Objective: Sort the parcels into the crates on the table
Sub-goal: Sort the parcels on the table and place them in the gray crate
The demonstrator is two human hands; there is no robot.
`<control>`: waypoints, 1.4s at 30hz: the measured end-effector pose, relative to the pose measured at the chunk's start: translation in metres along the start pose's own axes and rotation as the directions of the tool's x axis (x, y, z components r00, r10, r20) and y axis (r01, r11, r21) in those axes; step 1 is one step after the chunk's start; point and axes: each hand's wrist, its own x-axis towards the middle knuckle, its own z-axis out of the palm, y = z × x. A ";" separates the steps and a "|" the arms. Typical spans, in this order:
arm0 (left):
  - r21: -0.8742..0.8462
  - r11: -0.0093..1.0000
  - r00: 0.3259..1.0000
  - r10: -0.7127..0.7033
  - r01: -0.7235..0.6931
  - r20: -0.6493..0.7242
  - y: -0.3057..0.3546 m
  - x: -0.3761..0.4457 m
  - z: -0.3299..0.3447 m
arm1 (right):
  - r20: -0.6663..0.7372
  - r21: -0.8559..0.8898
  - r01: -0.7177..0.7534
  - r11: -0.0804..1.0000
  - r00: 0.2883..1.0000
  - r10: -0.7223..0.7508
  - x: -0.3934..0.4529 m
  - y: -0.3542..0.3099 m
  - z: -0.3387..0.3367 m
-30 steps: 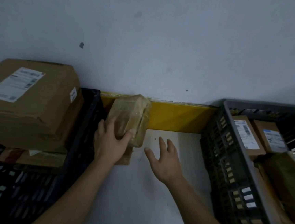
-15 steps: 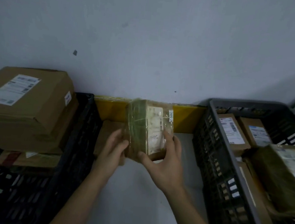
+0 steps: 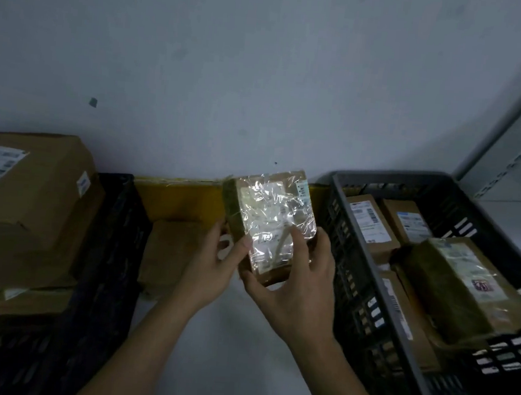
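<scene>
The left hand (image 3: 211,272) and right hand (image 3: 292,282) grip a small brown cardboard parcel wrapped in glossy clear film (image 3: 269,226) above the desk (image 3: 225,367). Glare makes its white label unreadable.

So behind my table there's just this plain grey-white wall (image 3: 264,71), pretty dim lighting on it. It's got a small dark mark (image 3: 93,102) on the left side, looks like a chip or a bit of tape, can't tell which, and a tiny dark speck (image 3: 275,163) lower down nearer the middle. Along the bottom of the wall, at the back edge of the table, runs a yellow strip (image 3: 177,196), some kind of board or rail with glossy wrinkled film on its top edge. Off at the far right there's a pale slanted upright (image 3: 509,149), maybe shelving or a door frame, with a row of small marks running down it.
</scene>
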 end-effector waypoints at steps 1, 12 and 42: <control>0.052 0.999 1.000 0.013 -0.013 -0.002 0.003 0.002 0.003 | -0.019 -0.024 -0.004 1.000 1.000 0.004 0.004 0.003 -0.012; 0.682 0.676 0.960 0.216 -0.280 0.180 0.038 0.017 0.098 | -0.161 -0.260 -0.241 0.935 0.966 0.204 0.033 0.089 -0.155; 0.911 0.406 0.994 0.045 0.072 -0.099 0.021 -0.026 0.243 | 0.519 -0.532 0.048 0.845 0.807 0.281 0.021 0.231 -0.127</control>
